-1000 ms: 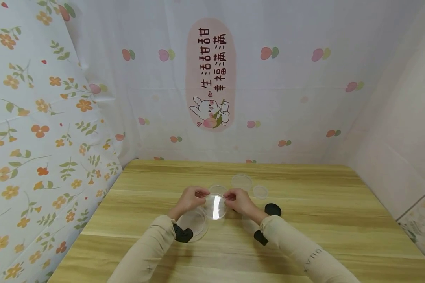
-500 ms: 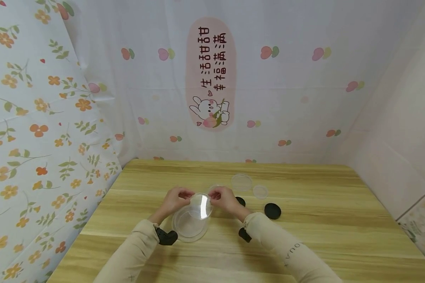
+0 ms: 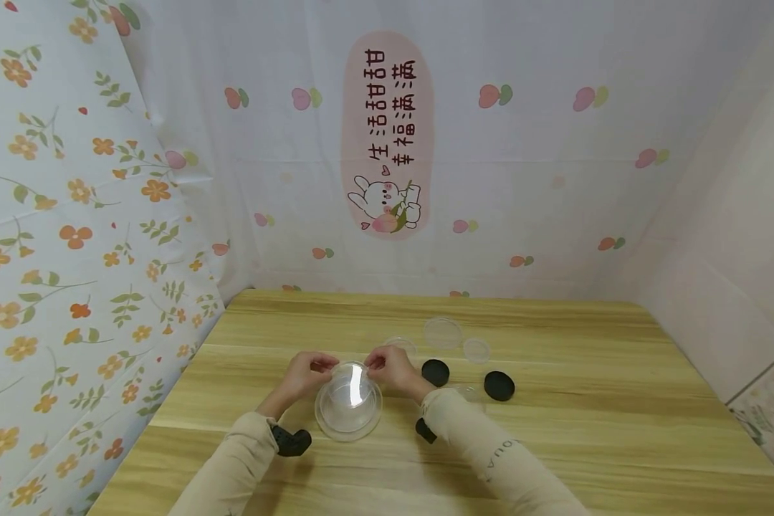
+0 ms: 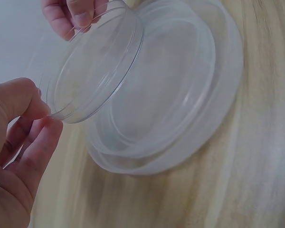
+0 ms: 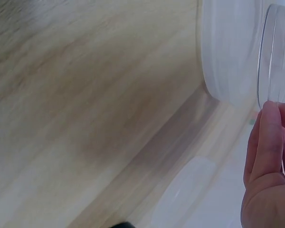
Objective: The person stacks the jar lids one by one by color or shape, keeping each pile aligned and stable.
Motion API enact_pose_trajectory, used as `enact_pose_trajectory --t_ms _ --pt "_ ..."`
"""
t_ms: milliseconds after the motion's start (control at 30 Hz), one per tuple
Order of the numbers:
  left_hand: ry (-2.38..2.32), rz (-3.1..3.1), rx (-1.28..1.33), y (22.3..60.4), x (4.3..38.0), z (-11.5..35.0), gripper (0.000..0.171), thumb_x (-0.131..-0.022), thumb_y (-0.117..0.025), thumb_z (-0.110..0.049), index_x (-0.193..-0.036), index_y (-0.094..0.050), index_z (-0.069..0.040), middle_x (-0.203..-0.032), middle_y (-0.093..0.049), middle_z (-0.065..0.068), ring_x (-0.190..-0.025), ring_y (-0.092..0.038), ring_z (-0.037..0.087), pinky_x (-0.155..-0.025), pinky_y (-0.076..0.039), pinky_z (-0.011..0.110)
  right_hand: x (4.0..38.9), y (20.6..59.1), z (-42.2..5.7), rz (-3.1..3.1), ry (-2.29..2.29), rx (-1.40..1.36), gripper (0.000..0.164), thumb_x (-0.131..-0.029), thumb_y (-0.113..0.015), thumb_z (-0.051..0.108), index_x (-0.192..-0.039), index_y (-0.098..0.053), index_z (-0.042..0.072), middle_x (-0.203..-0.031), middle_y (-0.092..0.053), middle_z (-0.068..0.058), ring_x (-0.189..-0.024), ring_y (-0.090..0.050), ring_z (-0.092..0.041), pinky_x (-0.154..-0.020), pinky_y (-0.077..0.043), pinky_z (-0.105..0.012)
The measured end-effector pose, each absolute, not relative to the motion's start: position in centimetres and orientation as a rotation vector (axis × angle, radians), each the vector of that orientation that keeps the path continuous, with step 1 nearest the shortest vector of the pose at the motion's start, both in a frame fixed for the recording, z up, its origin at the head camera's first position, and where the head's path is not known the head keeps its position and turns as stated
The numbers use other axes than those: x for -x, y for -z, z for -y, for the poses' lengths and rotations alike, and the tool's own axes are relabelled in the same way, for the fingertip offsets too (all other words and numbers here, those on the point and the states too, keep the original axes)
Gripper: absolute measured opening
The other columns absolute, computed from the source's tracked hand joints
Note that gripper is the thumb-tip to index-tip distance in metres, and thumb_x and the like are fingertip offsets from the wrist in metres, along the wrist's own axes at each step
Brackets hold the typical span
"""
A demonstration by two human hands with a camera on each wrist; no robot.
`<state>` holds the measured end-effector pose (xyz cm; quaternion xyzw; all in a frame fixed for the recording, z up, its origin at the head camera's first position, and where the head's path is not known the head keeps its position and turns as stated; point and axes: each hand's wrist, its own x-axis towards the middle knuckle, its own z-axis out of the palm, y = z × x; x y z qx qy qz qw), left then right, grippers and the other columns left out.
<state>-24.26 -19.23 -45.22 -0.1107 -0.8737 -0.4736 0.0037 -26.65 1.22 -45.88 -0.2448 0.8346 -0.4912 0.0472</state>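
My left hand [image 3: 306, 375] and my right hand [image 3: 392, 367] pinch opposite edges of a clear, shallow petri dish [image 4: 97, 61]. A bright reflection shows across the dish's face in the head view. Directly underneath, two wider clear round dishes [image 4: 180, 128] sit stacked on the wooden table, the smaller inside or on the larger. The left wrist view shows the held dish tilted above this stack and apart from it. Thumb and fingers of my right hand [image 5: 270, 152] grip its rim in the right wrist view.
Three clear round pieces, a larger disc [image 3: 443, 333], a small disc [image 3: 476, 350] and a partly hidden one [image 3: 403, 346], lie farther back. Two black round discs [image 3: 499, 385] rest on the wooden table [image 3: 587, 430] to the right. Another clear piece [image 3: 469, 393] is partly covered by the right sleeve.
Both hands have carried the petri dish left and slightly lower, from beside the stacked dishes to above them. The black disc and clear piece behind the right arm have come into view.
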Motion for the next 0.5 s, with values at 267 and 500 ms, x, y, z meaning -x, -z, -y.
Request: enact_pose_trajectory --t_ms 267,500 --pt "1.482 2.747 0.350 46.0 23.7 19.9 0.022 -0.072 -0.057 0.009 -0.093 -0.063 0.011 -0.084 -0.064 0.018 -0.072 -0.058 0.020 -0.064 -0.048 0.025 29.1 50.0 -0.6 -2.562 1.471 0.884 0.009 -0.070 -0.064 -0.001 -0.076 -0.066 0.004 -0.067 -0.059 -0.001 -0.062 -0.055 -0.011 -0.055 -0.047 -0.021" --pt "1.545 2.713 0.361 47.0 23.7 20.0 0.021 -0.071 -0.057 0.012 -0.091 -0.063 0.012 -0.083 -0.063 0.020 -0.072 -0.058 0.021 -0.062 -0.048 0.023 26.7 47.5 -0.3 -2.646 1.375 0.796 0.008 -0.068 -0.063 -0.008 -0.075 -0.064 -0.004 -0.063 -0.058 -0.004 -0.057 -0.048 -0.005 -0.052 -0.042 -0.017"
